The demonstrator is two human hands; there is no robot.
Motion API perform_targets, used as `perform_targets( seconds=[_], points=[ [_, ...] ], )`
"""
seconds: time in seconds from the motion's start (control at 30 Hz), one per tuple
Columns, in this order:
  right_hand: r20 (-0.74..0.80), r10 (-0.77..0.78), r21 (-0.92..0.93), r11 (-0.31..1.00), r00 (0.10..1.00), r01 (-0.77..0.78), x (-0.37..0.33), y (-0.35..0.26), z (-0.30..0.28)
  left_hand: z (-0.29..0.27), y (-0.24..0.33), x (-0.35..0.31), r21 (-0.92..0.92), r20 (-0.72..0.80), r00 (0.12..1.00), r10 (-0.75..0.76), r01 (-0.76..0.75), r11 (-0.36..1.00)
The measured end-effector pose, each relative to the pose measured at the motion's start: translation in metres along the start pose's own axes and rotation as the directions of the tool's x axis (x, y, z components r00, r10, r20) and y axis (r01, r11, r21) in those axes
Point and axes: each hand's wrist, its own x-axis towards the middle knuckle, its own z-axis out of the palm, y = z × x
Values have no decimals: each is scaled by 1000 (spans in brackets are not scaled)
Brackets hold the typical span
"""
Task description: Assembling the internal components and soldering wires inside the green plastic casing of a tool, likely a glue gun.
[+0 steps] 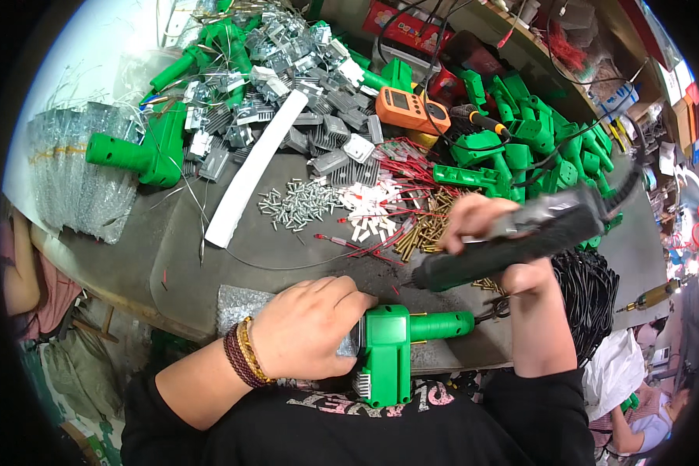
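Low in the middle, at the table's near edge, my left hand (306, 326) is closed around the left side of a green plastic tool housing (388, 342). The housing's round handle points right, with a black cord at its end, and pale metal fins show at its lower left. Part of it is hidden under my fingers. My right hand (481, 221) grips a black electric screwdriver (512, 241), slightly blurred, raised over the table. Its nose slants down and left, apart from the housing, near a pile of brass screws (423, 233).
Bubble wrap (237, 304) lies beside my left hand. Farther back are silver screws (296, 203), white connectors (369, 210), metal heatsink parts (334, 132), a white strip (256, 171), an orange meter (411, 110) and green housings (536, 132). Black cords (586, 299) are bundled at right.
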Motion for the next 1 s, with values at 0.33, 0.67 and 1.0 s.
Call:
perform_targets(
  seconds=[0.33, 0.67, 1.0],
  points=[
    [-666, 21, 578, 646, 745, 498, -155, 12, 38, -8, 2, 5, 22, 76, 997, -34, 32, 999],
    [-753, 95, 570, 589, 651, 573, -162, 38, 60, -3, -2, 10, -19, 99, 995, 15, -13, 1000],
    [-767, 80, 564, 558, 637, 609, -160, 35, 66, -5, 2, 13, -30, 110, 994, 1, 2, 1000]
  ],
)
